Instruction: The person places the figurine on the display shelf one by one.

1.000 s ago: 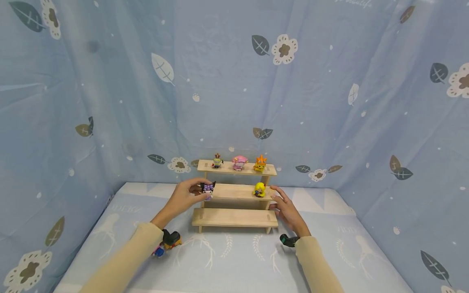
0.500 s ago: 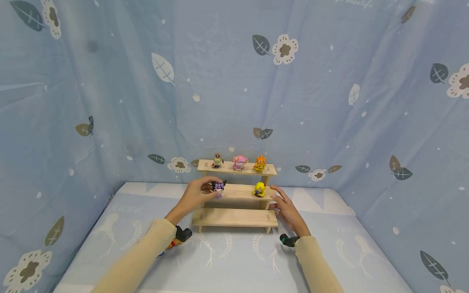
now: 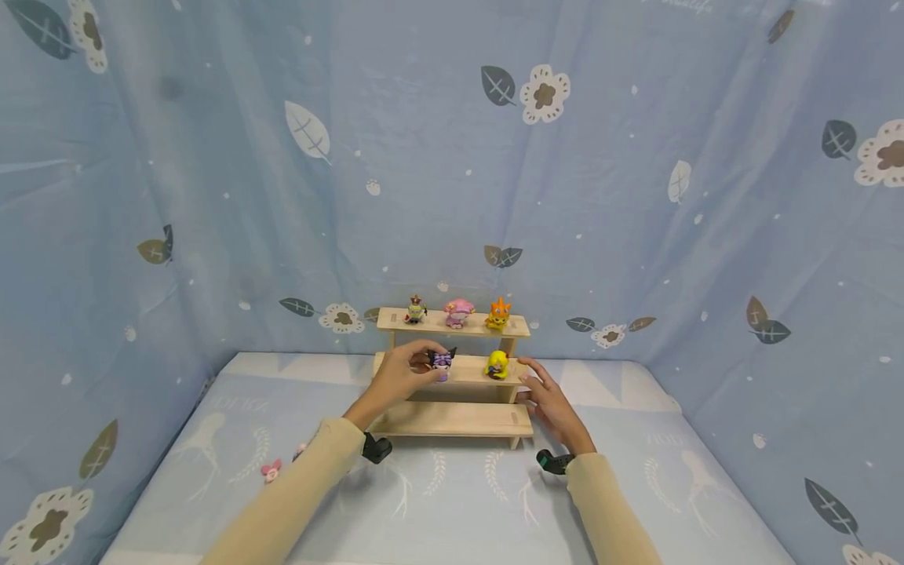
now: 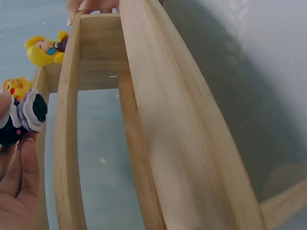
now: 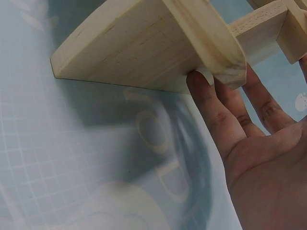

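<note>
A three-step wooden display stand (image 3: 452,420) sits on the blue patterned table. My left hand (image 3: 404,374) pinches a small purple and black figurine (image 3: 442,362) over the middle step; the same purple figurine (image 4: 23,118) shows at my fingertips in the left wrist view. A yellow figurine (image 3: 497,365) stands on the middle step to its right. My right hand (image 3: 547,398) rests with straight fingers (image 5: 211,108) against the stand's right end. Three figurines stand on the top step: a green one (image 3: 415,311), a pink one (image 3: 458,313), an orange one (image 3: 497,314).
Blue leaf-and-flower cloth walls enclose the table on three sides. A small pink piece (image 3: 271,470) lies on the table at the left, near my left forearm. The lowest step of the stand carries nothing.
My left hand has carried the purple figurine rightward from the stand's left end to over the middle step. The right hand has stayed at the stand's right end.
</note>
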`<state>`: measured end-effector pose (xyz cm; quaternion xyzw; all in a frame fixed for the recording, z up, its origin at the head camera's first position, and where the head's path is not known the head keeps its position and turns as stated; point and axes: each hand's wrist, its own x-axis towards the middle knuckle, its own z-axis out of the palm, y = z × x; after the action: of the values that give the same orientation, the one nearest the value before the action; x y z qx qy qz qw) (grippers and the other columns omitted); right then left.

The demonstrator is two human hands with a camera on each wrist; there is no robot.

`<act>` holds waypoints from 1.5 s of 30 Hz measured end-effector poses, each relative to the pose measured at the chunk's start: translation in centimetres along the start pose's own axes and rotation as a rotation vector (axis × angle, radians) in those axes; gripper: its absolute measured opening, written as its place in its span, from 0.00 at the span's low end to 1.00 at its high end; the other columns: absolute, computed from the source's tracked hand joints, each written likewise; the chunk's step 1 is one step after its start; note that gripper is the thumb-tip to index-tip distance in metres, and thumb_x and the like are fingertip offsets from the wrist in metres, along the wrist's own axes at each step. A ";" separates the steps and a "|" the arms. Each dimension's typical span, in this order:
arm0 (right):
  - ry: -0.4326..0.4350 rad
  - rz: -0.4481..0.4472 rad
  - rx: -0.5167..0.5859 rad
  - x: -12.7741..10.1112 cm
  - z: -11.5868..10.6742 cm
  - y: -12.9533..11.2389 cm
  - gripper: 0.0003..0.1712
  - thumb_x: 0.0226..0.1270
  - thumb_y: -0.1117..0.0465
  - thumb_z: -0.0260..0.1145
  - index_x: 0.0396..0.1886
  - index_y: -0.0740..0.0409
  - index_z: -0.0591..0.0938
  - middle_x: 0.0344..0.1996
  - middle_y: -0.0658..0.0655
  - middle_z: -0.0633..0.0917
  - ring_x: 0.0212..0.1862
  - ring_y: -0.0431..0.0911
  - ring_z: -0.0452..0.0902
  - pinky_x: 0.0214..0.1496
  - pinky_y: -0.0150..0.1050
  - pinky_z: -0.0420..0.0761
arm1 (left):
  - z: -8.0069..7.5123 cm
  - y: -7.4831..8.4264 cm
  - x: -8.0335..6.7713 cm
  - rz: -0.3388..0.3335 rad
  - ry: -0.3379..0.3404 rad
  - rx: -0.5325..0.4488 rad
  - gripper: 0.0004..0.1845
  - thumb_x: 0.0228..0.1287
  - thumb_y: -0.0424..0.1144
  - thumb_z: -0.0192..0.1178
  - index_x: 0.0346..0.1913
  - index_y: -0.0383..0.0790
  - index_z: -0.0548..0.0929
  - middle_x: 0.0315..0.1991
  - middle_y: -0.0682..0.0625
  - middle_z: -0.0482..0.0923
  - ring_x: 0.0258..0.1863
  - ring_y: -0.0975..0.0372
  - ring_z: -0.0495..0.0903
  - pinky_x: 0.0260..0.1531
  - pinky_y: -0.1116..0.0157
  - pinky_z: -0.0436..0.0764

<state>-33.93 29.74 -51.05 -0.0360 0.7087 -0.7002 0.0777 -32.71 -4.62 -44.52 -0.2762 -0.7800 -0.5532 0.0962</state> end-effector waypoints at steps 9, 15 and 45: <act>0.006 -0.003 -0.003 0.0 0.1 -0.2 0.32 0.79 0.44 0.60 0.78 0.34 0.64 0.69 0.63 0.72 0.53 0.55 0.79 0.56 0.50 0.81 | 1.1 -0.4 0.8 0.001 0.025 -0.007 0.16 0.62 0.37 0.75 0.51 0.51 0.87 0.42 0.55 0.86 0.41 0.62 0.87 0.44 0.61 0.86; 0.023 0.001 0.000 0.0 0.3 0.1 0.32 0.77 0.43 0.62 0.77 0.34 0.66 0.69 0.63 0.72 0.50 0.53 0.80 0.55 0.49 0.81 | 1.7 -0.6 1.2 -0.010 0.024 -0.006 0.15 0.63 0.37 0.75 0.51 0.50 0.87 0.41 0.56 0.87 0.40 0.63 0.87 0.42 0.62 0.86; 0.026 0.009 0.007 0.3 0.1 0.2 0.33 0.77 0.41 0.62 0.77 0.34 0.65 0.70 0.61 0.72 0.55 0.59 0.78 0.57 0.50 0.80 | 2.3 -0.6 2.4 0.031 -0.068 0.039 0.22 0.61 0.31 0.75 0.56 0.48 0.83 0.54 0.49 0.81 0.49 0.52 0.85 0.46 0.60 0.86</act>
<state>-34.21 29.63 -51.30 -0.0234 0.7075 -0.7026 0.0718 -34.66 -1.91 -44.81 -0.3046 -0.7892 -0.5266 0.0836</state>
